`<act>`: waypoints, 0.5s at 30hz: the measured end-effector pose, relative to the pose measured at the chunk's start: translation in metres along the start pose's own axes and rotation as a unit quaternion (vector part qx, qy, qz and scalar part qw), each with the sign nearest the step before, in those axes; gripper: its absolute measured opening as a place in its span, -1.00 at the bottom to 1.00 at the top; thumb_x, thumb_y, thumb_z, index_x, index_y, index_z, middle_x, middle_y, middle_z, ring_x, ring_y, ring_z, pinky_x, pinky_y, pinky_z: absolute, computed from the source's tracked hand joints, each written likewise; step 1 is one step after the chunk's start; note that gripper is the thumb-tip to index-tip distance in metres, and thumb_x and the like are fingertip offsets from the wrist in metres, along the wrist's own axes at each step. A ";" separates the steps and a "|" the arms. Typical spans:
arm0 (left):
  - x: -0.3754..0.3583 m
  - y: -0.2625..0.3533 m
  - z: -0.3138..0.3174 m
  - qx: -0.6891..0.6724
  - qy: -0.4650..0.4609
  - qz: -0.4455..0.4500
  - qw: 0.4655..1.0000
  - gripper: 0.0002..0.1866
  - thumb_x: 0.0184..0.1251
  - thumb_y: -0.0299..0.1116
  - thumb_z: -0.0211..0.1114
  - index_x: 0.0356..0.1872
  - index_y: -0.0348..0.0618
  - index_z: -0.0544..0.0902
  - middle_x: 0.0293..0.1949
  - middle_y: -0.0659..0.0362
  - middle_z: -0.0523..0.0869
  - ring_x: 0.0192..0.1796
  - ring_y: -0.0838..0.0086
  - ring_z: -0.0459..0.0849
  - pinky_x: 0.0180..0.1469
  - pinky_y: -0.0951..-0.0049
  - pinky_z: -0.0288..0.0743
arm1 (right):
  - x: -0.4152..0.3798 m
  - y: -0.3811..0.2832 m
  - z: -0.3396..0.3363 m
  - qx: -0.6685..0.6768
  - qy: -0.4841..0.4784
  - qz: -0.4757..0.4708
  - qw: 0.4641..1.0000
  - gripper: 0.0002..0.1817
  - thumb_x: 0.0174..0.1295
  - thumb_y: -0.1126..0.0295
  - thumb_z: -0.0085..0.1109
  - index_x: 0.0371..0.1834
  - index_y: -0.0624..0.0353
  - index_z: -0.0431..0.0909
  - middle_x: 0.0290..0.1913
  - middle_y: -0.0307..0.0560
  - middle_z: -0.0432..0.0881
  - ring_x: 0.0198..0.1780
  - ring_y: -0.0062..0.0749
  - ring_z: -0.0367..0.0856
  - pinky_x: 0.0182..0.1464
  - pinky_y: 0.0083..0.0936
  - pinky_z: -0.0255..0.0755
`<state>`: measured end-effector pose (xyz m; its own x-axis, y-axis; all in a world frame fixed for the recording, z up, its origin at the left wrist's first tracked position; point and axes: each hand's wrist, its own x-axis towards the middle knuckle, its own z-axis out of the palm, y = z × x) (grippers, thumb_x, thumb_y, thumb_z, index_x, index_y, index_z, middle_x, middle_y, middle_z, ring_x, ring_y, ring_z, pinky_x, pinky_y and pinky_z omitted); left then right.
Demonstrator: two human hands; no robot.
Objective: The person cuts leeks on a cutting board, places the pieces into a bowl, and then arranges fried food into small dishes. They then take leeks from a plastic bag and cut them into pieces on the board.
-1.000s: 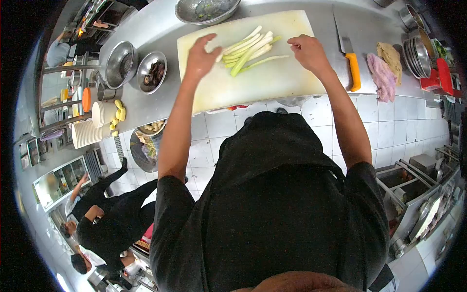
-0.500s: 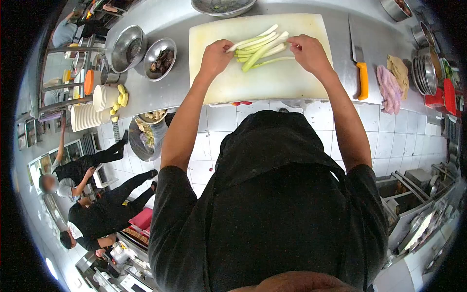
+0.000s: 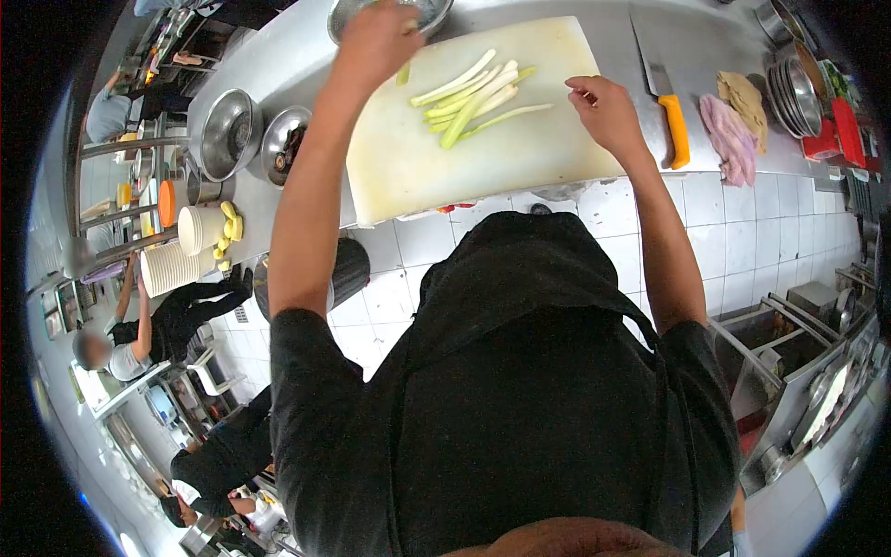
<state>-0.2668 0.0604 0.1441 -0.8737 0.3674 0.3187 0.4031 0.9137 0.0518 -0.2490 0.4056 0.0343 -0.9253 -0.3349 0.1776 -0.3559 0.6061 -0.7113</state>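
Observation:
My left hand is up at the left far corner of the cutting board, over the rim of a metal bowl. Its fingers are curled together; what they hold, if anything, I cannot tell. A short green piece shows just below that hand. Several pale green-and-white scallion stalks lie in a loose bunch on the white cutting board. Over the board's right side, my right hand has loosely bent fingers with a gap at the tips and nothing between them, to the right of the stalks.
A knife with a yellow handle lies right of the board, beside pink and tan cloths. Metal bowls stand at the left, near stacked white containers. Stacked metal bowls sit far right. Other people are at the left.
My left hand has left the scallions and moved up and left to the metal bowl. My right hand has let go and drawn slightly right. The view has shifted and tilted.

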 end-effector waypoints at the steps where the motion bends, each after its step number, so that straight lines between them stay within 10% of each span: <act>1: 0.009 0.001 0.016 -0.003 -0.026 0.038 0.999 -0.56 0.09 -0.35 0.39 0.06 -0.17 0.68 -0.18 -0.02 0.74 -0.15 0.07 0.72 -0.04 0.16 0.58 | -0.002 0.000 -0.001 -0.001 0.003 0.001 1.000 -0.76 0.19 0.43 0.23 -0.08 0.17 0.70 -0.18 0.10 0.71 -0.19 -0.06 0.70 -0.06 -0.24 0.55; 5: 0.033 0.027 0.068 -0.029 -0.124 0.080 0.989 -0.55 0.11 -0.35 0.37 0.09 -0.16 0.67 -0.20 -0.01 0.73 -0.15 0.11 0.71 -0.03 0.21 0.58 | 0.004 -0.002 0.004 -0.044 -0.001 -0.024 0.999 -0.76 0.21 0.42 0.18 -0.08 0.16 0.71 -0.20 0.09 0.68 -0.12 -0.04 0.68 0.00 -0.21 0.52; 11: 0.036 0.012 0.101 -0.295 -0.186 -0.109 0.931 -0.46 0.09 -0.39 0.42 0.19 -0.09 0.64 -0.22 0.14 0.72 -0.17 0.39 0.65 -0.03 0.43 0.55 | 0.041 -0.011 0.036 -0.095 0.008 -0.093 0.991 -0.73 0.15 0.45 0.13 -0.11 0.15 0.72 -0.20 0.05 0.67 -0.08 0.00 0.65 0.09 -0.17 0.50; 15: 0.013 -0.006 0.097 -0.232 -0.214 -0.144 0.938 -0.50 0.08 -0.40 0.44 0.14 -0.09 0.68 -0.18 0.16 0.74 -0.12 0.45 0.67 -0.01 0.44 0.55 | 0.072 -0.049 0.049 -0.126 -0.059 -0.204 0.969 -0.75 0.05 0.50 0.13 -0.24 0.15 0.76 -0.26 0.07 0.70 -0.11 0.02 0.67 0.03 -0.12 0.53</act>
<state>-0.3074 0.0772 0.0559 -0.9535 0.2445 -0.1762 0.1222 0.8481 0.5155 -0.2917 0.3165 0.0488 -0.6844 -0.6550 0.3203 -0.7238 0.5574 -0.4067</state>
